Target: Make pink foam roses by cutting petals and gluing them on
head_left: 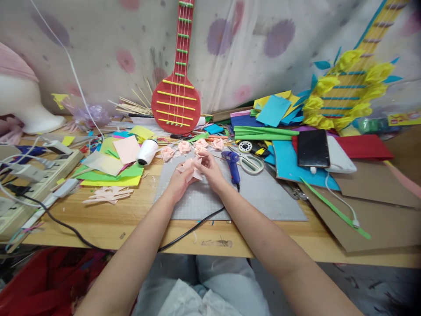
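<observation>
Over the grey cutting mat my left hand and my right hand are close together, both closed on one pale pink paper flower piece. Its petals stick up between the fingers, and part of it is covered by them. Just beyond lie several finished-looking pink paper roses in a loose row. A blue hot glue gun rests right of my right hand, its nozzle toward the roses. Beside it are scissors with pale handles.
A red paper lute stands at the back; a yellow one with flowers is at right. Left are coloured sheets, a white roll, pink scraps and a power strip. A black phone and cardboard lie right.
</observation>
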Demonstrator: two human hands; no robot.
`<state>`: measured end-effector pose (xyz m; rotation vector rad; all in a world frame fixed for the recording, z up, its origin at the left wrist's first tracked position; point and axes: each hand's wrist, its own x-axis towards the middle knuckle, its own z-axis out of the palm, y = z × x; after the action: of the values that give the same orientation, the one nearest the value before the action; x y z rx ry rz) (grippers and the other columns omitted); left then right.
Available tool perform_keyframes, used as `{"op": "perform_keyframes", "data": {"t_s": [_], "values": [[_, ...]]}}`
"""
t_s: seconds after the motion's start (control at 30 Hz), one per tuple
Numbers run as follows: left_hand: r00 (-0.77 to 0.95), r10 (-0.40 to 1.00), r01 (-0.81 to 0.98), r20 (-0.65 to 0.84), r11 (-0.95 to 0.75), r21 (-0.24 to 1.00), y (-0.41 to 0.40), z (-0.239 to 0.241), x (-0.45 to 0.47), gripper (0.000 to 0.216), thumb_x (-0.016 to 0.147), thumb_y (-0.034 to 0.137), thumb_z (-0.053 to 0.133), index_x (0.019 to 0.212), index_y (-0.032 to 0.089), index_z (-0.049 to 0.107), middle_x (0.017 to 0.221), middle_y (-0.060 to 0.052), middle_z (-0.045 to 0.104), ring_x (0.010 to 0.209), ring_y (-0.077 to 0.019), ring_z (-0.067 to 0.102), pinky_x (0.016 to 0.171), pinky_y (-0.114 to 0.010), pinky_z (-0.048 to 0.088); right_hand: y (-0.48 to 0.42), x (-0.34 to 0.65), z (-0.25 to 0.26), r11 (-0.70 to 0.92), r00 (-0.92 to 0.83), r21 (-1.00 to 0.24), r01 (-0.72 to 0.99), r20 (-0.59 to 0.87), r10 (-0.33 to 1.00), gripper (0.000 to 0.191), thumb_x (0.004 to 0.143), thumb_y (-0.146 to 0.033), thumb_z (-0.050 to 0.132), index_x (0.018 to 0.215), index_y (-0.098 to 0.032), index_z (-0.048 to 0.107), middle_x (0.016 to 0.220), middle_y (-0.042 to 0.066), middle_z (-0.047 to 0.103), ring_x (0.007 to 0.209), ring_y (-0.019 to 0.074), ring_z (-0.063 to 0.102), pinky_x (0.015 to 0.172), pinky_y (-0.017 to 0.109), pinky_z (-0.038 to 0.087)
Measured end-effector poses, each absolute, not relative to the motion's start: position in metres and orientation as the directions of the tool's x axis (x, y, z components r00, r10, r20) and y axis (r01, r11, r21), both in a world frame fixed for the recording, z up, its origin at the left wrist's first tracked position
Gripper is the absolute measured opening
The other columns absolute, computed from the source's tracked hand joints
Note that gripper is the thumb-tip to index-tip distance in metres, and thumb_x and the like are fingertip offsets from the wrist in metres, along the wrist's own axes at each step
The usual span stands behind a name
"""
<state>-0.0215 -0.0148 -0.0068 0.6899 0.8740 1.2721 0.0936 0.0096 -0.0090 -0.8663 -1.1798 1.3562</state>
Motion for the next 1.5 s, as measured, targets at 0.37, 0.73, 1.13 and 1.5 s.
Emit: {"op": "perform_keyframes", "data": {"t_s": [0.37, 0.73, 1.13, 1.5], "values": [[0.057, 0.986, -0.496, -0.157, 0.165, 0.853, -0.017, -0.005, -0.021, 0.037, 0.063, 0.019, 0.069, 0.095, 0.018, 0.051, 0.089, -0.002, 0.063, 0.076, -0.0140, 0.060, 0.068, -0.030, 0.048, 0.007, 0.094, -0.009, 0.099, -0.135, -0.975, -0.200, 0.128, 0.983, 0.045, 0.056, -0.029, 0.069, 0.095, -0.024, 0.048, 0.078, -0.003, 0.055, 0.074, 0.0129, 0.053, 0.069, 0.028, 0.042], [0.025, 0.984, -0.487, -0.174, 0.164, 0.858, -0.017, -0.005, -0.021, 0.037, 0.062, 0.019, 0.069, 0.095, 0.018, 0.051, 0.087, -0.002, 0.064, 0.075, -0.0136, 0.060, 0.070, -0.031, 0.049, 0.005, 0.094, -0.009, 0.117, -0.112, -0.972, -0.202, 0.142, 0.983, 0.040, 0.062, -0.033, 0.065, 0.096, -0.023, 0.048, 0.080, -0.002, 0.051, 0.074, 0.0121, 0.051, 0.065, 0.026, 0.041], [-0.090, 0.984, -0.472, -0.153, 0.093, 0.877, -0.011, 0.002, -0.045, 0.030, 0.061, 0.020, 0.066, 0.089, 0.015, 0.057, 0.081, -0.003, 0.064, 0.070, -0.0143, 0.060, 0.060, -0.027, 0.051, 0.012, 0.100, -0.017, 0.149, 0.075, -0.981, -0.126, 0.140, 0.987, 0.019, 0.070, -0.024, 0.050, 0.082, -0.025, 0.035, 0.057, -0.008, 0.039, 0.046, 0.0094, 0.038, 0.048, 0.023, 0.032], [-0.142, 0.976, -0.463, -0.166, 0.083, 0.882, -0.009, 0.003, -0.052, 0.027, 0.059, 0.021, 0.067, 0.084, 0.014, 0.059, 0.079, -0.003, 0.064, 0.075, -0.0154, 0.059, 0.064, -0.031, 0.053, 0.010, 0.100, -0.021, 0.098, 0.054, -0.995, -0.014, 0.097, 0.994, 0.014, 0.074, -0.027, 0.049, 0.081, -0.024, 0.037, 0.046, -0.011, 0.036, 0.039, 0.0085, 0.034, 0.043, 0.021, 0.023]]}}
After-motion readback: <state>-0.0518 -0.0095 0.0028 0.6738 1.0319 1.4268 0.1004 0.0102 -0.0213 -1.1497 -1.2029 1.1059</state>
